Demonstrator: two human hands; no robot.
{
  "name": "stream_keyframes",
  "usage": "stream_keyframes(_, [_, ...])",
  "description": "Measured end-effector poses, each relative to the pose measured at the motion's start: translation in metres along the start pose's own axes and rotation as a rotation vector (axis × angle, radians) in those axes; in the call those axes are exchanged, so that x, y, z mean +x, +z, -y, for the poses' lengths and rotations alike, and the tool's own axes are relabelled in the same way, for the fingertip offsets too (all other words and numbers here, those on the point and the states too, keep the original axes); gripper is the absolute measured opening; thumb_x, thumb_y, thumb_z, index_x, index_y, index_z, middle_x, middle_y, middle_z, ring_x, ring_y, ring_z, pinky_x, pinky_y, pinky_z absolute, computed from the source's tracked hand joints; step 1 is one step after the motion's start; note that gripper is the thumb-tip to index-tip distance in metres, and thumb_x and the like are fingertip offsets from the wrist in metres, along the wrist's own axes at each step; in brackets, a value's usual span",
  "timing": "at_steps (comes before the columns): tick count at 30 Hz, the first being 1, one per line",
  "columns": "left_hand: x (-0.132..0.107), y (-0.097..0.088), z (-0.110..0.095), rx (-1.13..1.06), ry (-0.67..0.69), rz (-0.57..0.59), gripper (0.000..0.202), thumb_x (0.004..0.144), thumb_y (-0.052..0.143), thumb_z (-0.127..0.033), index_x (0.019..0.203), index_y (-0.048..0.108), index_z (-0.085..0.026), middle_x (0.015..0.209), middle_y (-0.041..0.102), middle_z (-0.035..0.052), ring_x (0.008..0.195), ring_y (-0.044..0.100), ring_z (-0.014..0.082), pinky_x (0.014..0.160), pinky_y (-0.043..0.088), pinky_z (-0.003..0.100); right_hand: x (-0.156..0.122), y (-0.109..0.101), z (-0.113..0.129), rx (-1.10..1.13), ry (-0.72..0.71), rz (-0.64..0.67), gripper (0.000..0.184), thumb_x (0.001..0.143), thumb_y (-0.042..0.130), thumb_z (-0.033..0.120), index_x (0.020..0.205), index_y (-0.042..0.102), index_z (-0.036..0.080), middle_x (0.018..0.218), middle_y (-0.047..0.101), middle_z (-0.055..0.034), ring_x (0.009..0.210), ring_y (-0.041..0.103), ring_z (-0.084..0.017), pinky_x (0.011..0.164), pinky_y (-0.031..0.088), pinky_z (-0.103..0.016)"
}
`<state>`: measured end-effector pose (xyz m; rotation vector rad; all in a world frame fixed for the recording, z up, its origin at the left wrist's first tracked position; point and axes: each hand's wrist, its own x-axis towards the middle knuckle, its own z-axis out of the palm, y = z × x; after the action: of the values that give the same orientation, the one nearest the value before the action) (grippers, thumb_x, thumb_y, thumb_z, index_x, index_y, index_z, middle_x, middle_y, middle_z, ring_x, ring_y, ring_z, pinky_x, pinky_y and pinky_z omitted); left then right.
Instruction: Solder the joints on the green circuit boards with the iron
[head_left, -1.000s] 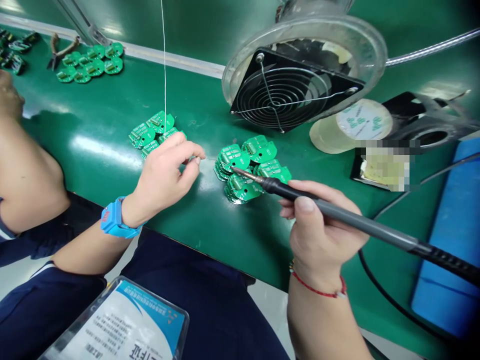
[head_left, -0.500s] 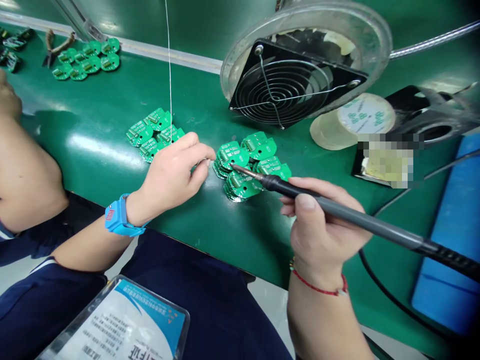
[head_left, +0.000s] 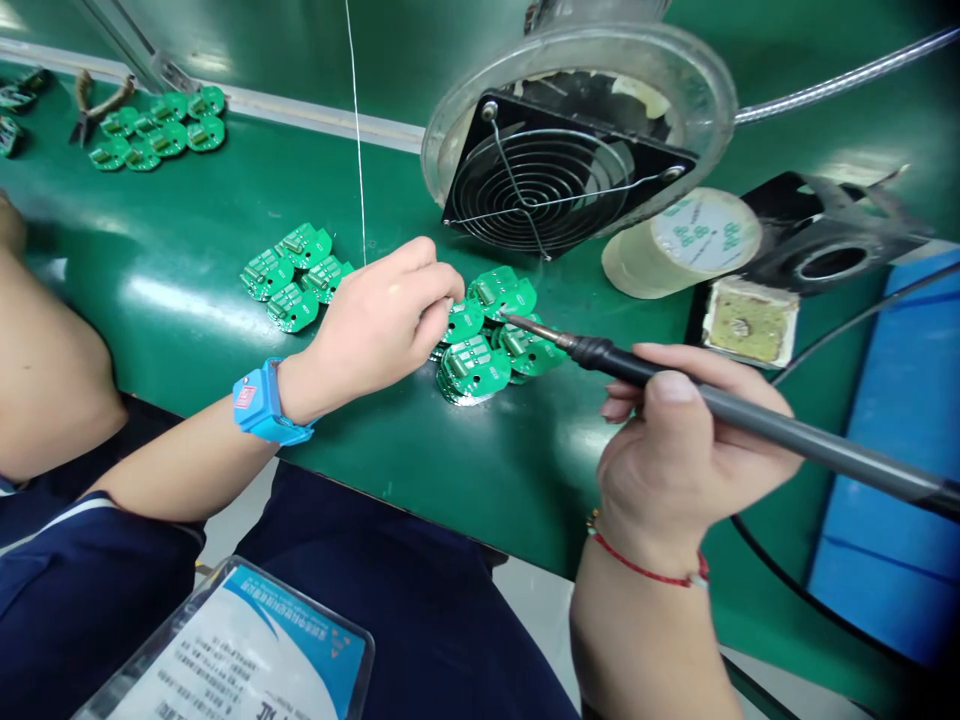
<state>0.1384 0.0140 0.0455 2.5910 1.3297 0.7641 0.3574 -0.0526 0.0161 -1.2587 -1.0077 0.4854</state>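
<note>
My right hand is closed around a soldering iron. Its metal tip reaches the back green circuit board of a cluster of stacked boards. My left hand, wearing a blue wrist strap, is pinched on the thin solder wire that comes down from above. Those fingertips lie over the left board of the cluster and partly hide it. Whether the wire's end touches the iron tip cannot be seen. Left of this hand lies a second group of green boards.
A fume fan stands at the back, with a roll of tape beside it. An iron stand, a sponge tray and a blue box are at right. Pliers and more boards lie far left, near another person's arm.
Both hands have moved right relative to the boards. The iron tip has gone from the left board of the cluster to the back one. The view has shifted slightly.
</note>
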Motion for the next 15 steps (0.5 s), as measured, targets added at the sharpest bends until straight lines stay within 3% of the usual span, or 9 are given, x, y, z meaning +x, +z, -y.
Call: stream_keyframes(15, [0.0096, 0.0103, -0.0073, 0.043, 0.010, 0.099, 0.025, 0.093, 0.043, -0.014, 0.092, 0.067, -0.018, 0.085, 0.061, 0.0048, 0.074, 0.060, 0.0162, 0.063, 0.046, 0.029, 0.0002, -0.0016, 0.0024, -0.040, 0.011, 0.071, 0.011, 0.079, 0.070, 0.030, 0.087, 0.078, 0.028, 0.064, 0.065, 0.0030, 0.047, 0.056, -0.009, 0.042, 0.044, -0.025])
